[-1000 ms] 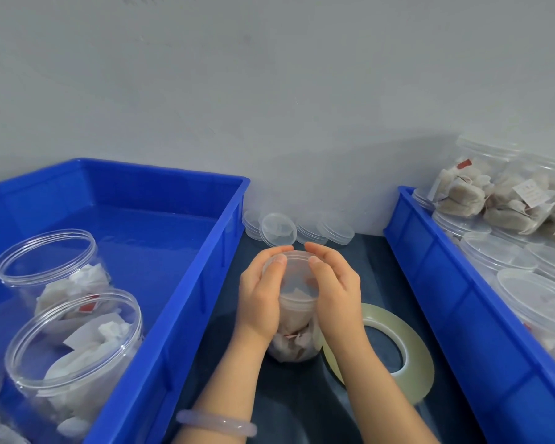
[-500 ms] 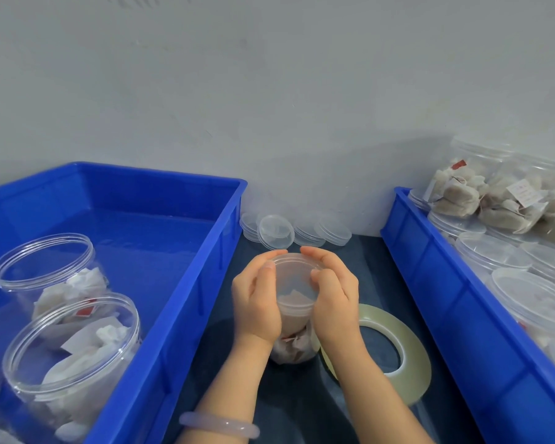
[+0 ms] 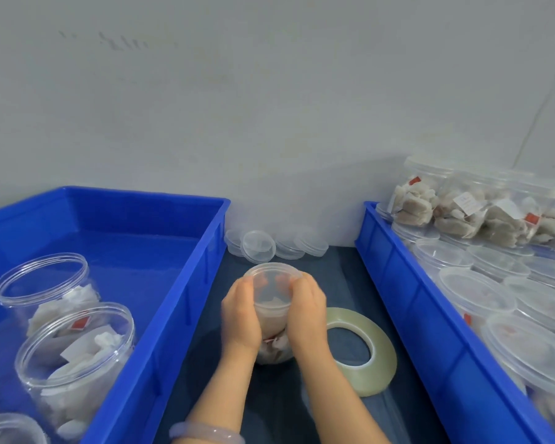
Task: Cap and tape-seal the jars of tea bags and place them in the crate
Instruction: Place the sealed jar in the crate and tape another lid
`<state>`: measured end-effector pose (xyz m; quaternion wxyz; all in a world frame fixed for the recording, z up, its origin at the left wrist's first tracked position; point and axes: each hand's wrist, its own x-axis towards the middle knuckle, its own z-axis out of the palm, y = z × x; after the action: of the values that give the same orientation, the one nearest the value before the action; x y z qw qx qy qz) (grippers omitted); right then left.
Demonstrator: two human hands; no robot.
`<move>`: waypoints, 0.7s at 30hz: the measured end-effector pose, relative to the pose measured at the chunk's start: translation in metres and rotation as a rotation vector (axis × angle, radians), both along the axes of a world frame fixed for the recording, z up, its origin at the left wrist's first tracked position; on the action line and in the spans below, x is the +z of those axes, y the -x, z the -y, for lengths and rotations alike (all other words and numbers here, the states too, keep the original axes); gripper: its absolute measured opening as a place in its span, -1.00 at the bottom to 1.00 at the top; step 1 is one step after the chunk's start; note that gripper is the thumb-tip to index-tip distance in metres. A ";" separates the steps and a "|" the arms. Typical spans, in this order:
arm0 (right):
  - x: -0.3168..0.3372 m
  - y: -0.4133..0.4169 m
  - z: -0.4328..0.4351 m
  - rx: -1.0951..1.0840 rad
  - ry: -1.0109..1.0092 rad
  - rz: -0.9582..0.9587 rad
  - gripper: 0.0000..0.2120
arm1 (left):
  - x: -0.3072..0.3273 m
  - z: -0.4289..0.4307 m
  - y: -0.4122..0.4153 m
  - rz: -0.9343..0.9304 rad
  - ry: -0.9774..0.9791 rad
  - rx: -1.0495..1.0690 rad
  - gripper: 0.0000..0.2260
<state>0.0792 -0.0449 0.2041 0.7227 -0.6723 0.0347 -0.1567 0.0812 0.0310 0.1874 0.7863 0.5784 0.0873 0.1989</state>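
Now, fingers of left hand (image 3: pixel 241 312) and right hand (image 3: pixel 306 310) curl round capped clear plastic tea-bag jar (image 3: pixel 271 315); pale flat tape ring (image 3: pixel 378 344) lies just right of them.

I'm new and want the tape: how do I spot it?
On the dark table between the two blue crates, right of the held jar, lies the tape roll. Unlike the clear lids behind, it is a flat, yellowish ring with a hole.
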 end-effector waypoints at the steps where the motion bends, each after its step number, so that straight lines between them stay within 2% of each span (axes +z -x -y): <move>1: 0.002 0.005 -0.001 -0.017 -0.007 0.005 -0.77 | 0.000 0.003 0.005 -0.030 0.013 0.039 -0.74; 3: 0.007 0.014 -0.002 -0.062 -0.050 0.031 -0.80 | 0.006 0.013 0.014 -0.031 0.022 0.154 -0.75; 6: 0.033 0.021 0.008 -0.200 -0.106 0.145 -0.82 | 0.038 0.034 0.024 0.130 0.001 0.246 -0.72; 10: 0.103 0.012 0.046 -0.395 -0.070 0.322 -0.80 | 0.090 0.074 0.019 0.376 0.031 0.100 -0.83; 12: 0.138 0.003 0.073 -0.517 -0.044 0.363 -0.78 | 0.112 0.097 0.008 0.486 -0.087 0.005 -0.85; 13: 0.151 -0.002 0.088 -0.567 -0.031 0.383 -0.80 | 0.120 0.110 0.001 0.510 -0.153 -0.067 -0.78; 15: 0.163 -0.013 0.120 -0.651 0.009 0.400 -0.86 | 0.129 0.135 -0.014 0.437 -0.255 -0.245 -0.63; 17: 0.157 -0.022 0.153 -0.726 0.060 0.367 -0.68 | 0.125 0.154 -0.024 0.299 -0.298 -0.445 -0.50; 19: 0.139 -0.028 0.181 -0.765 0.089 0.303 -0.54 | 0.112 0.168 -0.030 0.227 -0.317 -0.637 -0.48; 21: 0.118 -0.032 0.200 -0.768 0.128 0.244 -0.47 | 0.096 0.180 -0.033 0.242 -0.474 -0.708 -0.51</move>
<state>0.1109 -0.2445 0.3224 0.5670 -0.6306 0.1875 -0.4956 0.1142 -0.1494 0.2830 0.6563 0.7093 -0.2570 -0.0019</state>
